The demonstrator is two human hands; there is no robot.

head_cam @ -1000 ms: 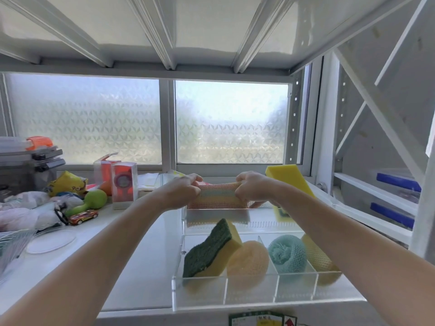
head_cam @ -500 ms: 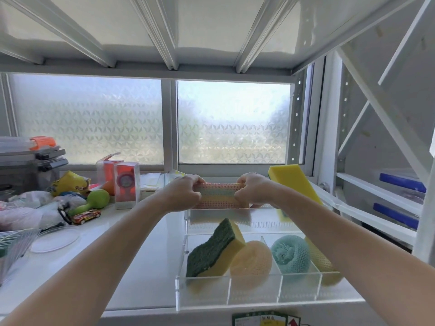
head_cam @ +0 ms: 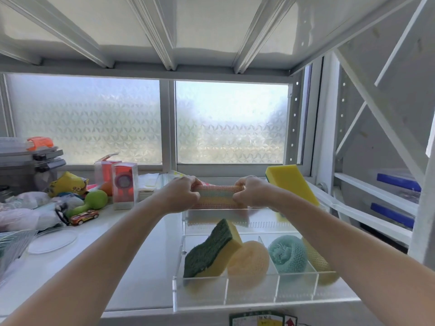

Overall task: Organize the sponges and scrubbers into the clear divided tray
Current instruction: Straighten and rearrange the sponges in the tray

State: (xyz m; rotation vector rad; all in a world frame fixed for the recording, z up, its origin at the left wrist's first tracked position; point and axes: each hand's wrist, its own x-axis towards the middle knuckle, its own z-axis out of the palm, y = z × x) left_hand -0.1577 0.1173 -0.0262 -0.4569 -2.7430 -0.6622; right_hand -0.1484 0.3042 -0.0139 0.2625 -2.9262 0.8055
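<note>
Both hands, left (head_cam: pixel 181 195) and right (head_cam: pixel 251 194), clamp a striped mesh sponge (head_cam: pixel 216 196) over the clear divided tray (head_cam: pixel 200 300), whose front compartments hold a green-yellow sponge (head_cam: pixel 209 251) and round scrubbers (head_cam: pixel 286 254)

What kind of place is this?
Likely a home utility corner: a white metal rack against a frosted window, its shelf holding toys and a sponge tray.

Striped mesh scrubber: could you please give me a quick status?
Left hand and right hand grip striped mesh scrubber by its ends, above clear tray rear section. Nothing blocking below.
</note>
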